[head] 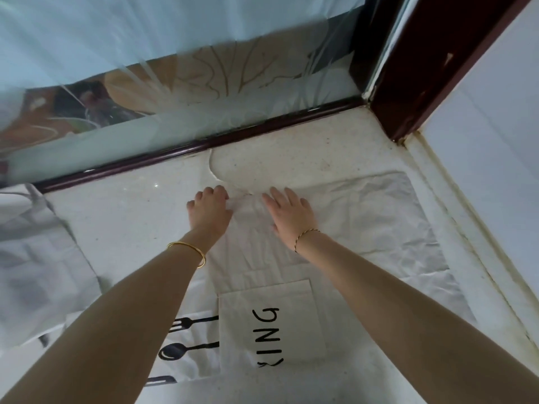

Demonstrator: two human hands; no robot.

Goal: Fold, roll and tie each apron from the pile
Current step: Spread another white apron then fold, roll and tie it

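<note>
Hands (210, 211) (291, 217) at apron (364, 223) top edge — counter (122, 217) beyond

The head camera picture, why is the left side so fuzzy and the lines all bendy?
In the head view, the white cloth at the left edge is blurred, while the apron under both hands is sharp enough to read its print; the wide-angle lens bows the dark window frame; the glass shows streaky reflections.
</note>
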